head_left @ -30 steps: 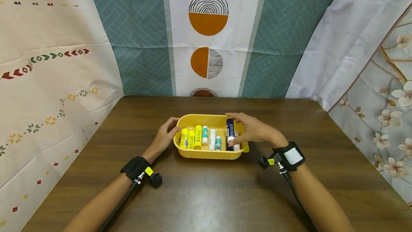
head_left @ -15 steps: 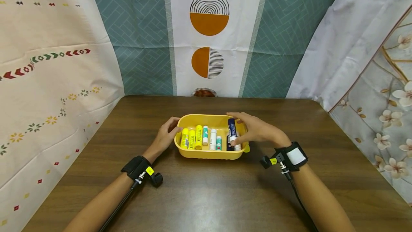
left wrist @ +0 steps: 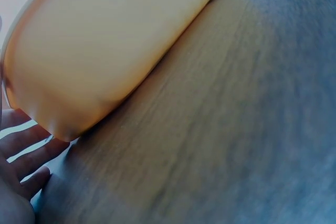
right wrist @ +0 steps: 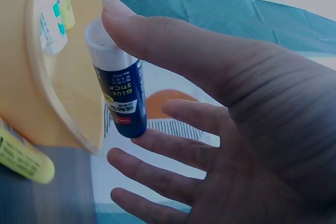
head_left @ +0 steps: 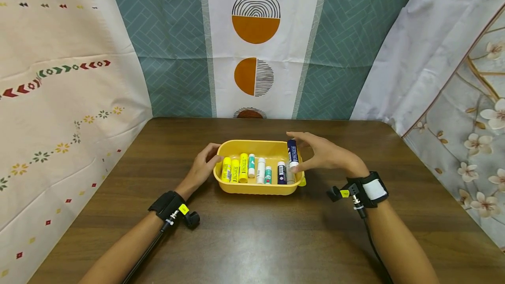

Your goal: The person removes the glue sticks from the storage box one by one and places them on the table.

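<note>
Inside a yellow plastic basket (head_left: pixel 256 189) lie several glue sticks. My left hand (head_left: pixel 204 165) holds its left end, with the thumb at the rim; in the left wrist view, the fingers (left wrist: pixel 39 156) lie against the outer wall. My right hand (head_left: pixel 325 156) pinches a dark blue glue stick (right wrist: pixel 122 95) with a white end between thumb and fingers, over the basket's right end. Under it, a second dark blue glue stick (head_left: pixel 282 173) lies in the basket, beside a whitish tube (head_left: pixel 290 176) partly covered by the held one.
Yellow glue sticks (head_left: pixel 243 168) line the basket's left side, with white and green ones (head_left: pixel 261 171) in its middle. A yellow tube (right wrist: pixel 23 156) lies outside the basket's right end. The brown table (head_left: pixel 252 231) runs back to a patterned curtain (head_left: pixel 173 47).
My right hand has lifted the dark blue glue stick and carried it rightward, uncovering the second dark blue one. The left hand and the basket have stayed in place.
</note>
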`<state>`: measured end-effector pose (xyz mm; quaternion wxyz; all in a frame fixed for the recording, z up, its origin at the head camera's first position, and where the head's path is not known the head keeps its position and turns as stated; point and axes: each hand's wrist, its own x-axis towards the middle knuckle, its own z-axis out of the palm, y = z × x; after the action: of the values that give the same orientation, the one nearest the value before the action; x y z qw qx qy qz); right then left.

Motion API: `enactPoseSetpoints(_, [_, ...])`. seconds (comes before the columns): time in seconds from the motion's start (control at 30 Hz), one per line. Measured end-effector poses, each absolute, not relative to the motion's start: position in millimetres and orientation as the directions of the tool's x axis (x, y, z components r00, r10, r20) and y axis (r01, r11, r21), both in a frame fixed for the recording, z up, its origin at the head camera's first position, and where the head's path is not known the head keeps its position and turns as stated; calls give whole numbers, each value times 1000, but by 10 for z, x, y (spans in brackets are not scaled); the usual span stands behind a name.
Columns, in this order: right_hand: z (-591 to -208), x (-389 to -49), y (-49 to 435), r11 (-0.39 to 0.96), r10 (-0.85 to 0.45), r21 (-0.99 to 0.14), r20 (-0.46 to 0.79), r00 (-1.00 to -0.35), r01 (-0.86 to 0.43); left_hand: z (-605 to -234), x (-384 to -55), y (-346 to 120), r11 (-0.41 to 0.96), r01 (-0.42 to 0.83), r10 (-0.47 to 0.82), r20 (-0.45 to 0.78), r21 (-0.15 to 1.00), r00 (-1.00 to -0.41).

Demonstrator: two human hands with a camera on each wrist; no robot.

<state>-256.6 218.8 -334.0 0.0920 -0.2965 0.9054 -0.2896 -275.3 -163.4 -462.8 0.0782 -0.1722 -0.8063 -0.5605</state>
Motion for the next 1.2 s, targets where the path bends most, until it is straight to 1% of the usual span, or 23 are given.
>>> enactPoseSetpoints(0.23, [-3293,-2581,2296,668,-571,-592,-21,-821,-450,-4634,-2758,-1636,302,359,192,312,883,-930])
enactPoseSetpoints(0.63, [-3282,-2576,2356,701,-540,-578,-47,-840,-418,-4601,-2729,-1627,303,362,190,316,882,-929])
enactPoseSetpoints(0.97, [-3274,-2566,2382,702,-546,-572,-49,-836,-425,-4605,-2746,-1618,298,356,191,310,886,-931])
enactPoseSetpoints(1.03, [-3266,-2561,2389,707,-546,-564,-52,-836,-427,-4604,-2744,-1621,300,358,192,312,884,-930])
enactPoseSetpoints(1.2, [-3264,-2551,2410,751,-529,-521,-107,-842,-406,-4603,-2736,-1623,311,362,190,316,879,-930])
